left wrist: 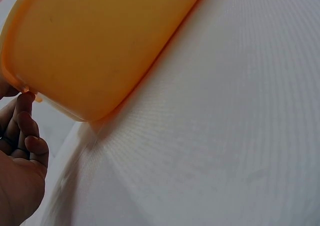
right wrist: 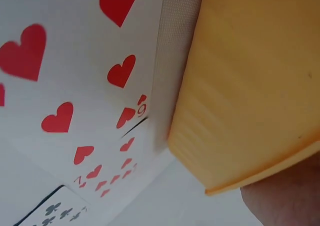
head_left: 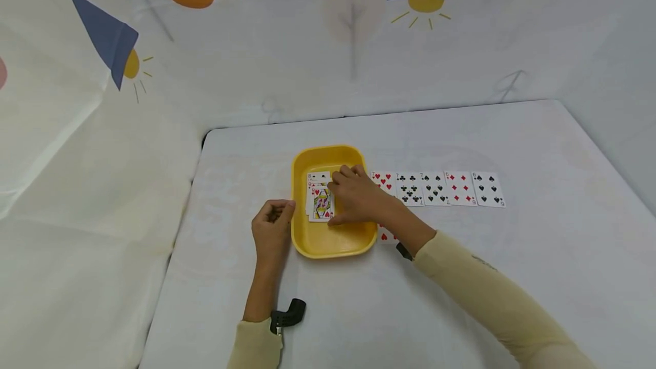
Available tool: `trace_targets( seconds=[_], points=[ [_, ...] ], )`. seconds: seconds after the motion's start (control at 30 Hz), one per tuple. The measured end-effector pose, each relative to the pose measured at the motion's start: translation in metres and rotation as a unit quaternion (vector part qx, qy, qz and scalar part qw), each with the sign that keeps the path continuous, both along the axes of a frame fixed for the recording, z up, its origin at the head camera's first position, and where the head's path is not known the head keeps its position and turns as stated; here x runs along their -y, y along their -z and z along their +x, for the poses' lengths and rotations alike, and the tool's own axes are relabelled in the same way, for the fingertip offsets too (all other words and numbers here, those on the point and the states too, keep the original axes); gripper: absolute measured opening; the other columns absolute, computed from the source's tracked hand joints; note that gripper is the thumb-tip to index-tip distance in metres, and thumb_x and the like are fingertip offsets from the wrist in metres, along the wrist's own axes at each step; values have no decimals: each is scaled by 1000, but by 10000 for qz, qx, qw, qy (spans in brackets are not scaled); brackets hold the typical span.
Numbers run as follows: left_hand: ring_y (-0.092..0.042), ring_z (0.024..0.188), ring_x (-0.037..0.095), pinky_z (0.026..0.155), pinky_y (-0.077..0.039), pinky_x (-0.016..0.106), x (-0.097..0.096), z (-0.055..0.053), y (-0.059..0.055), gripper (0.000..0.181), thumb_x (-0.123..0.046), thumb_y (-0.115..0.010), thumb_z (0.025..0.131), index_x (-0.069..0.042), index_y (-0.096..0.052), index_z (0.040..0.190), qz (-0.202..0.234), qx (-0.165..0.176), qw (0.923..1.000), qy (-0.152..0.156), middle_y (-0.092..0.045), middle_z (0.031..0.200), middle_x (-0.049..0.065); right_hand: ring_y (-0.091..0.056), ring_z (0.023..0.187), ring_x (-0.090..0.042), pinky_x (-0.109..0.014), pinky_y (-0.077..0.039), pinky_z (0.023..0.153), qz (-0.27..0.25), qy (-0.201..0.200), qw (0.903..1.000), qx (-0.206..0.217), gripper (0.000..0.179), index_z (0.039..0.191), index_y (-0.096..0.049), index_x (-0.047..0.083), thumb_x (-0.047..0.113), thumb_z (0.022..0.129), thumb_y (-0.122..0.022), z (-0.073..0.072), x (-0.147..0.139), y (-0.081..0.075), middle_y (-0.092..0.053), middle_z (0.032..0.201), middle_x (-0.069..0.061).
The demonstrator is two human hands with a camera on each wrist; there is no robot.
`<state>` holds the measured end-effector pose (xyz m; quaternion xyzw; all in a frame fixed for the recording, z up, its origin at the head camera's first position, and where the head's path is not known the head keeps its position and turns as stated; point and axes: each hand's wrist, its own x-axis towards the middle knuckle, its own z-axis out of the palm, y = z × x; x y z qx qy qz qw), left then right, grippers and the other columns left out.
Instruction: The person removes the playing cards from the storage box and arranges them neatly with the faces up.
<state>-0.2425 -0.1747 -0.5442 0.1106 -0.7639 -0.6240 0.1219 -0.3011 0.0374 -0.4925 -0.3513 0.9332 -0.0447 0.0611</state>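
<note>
A yellow tray [head_left: 335,244] stands on the white table, with a small overlapping stack of playing cards [head_left: 318,176] inside. Topmost lies a face card of hearts [head_left: 322,204]. My right hand [head_left: 356,193] reaches over the tray's right rim and grips this card at its right side, fingers near the upper corner and thumb at the lower one. In the right wrist view the tray wall [right wrist: 250,85] hides most of that hand. At the left rim, my left hand [head_left: 273,225] pinches the tray's edge, fingertips [left wrist: 26,98] under the lip in the left wrist view.
Right of the tray runs a row of face-up cards: seven of hearts [head_left: 382,180], seven of clubs [head_left: 409,188], seven of spades [head_left: 434,188], six of diamonds [head_left: 460,188] and six of spades [head_left: 488,189]. Another hearts card [head_left: 385,236] lies below, partly hidden by my right arm.
</note>
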Motion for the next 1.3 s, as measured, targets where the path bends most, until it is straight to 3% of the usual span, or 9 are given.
trace_targets(
  seconds=[0.47, 0.87, 1.3],
  points=[
    [-58, 78, 22, 66, -49, 22, -2, -2, -2, 24, -35, -73, 92, -11, -72, 95, -48, 24, 10000, 20, -66, 88, 7, -37, 104, -24, -42, -27, 91, 555, 320, 9979, 44, 82, 120, -64, 7, 73, 72, -74, -6, 11, 2, -49, 104, -4],
    [-58, 76, 21, 65, -48, 23, -1, -2, -1, 21, -33, -74, 91, -11, -72, 94, -34, 63, 10000, -60, -66, 86, 7, -35, 104, -25, -41, -28, 91, 499, 333, 9982, 94, 81, 115, -63, 7, 73, 70, -74, -8, 13, 4, -46, 102, -4],
    [-57, 78, 21, 66, -48, 22, 0, -2, 1, 21, -32, -74, 92, -11, -72, 95, -9, 97, 9999, -24, -65, 87, 7, -37, 110, -25, -43, -28, 98, 176, 375, 9990, 187, 84, 124, -58, 8, 69, 71, -77, -5, 2, -6, -49, 114, -5]
  ],
)
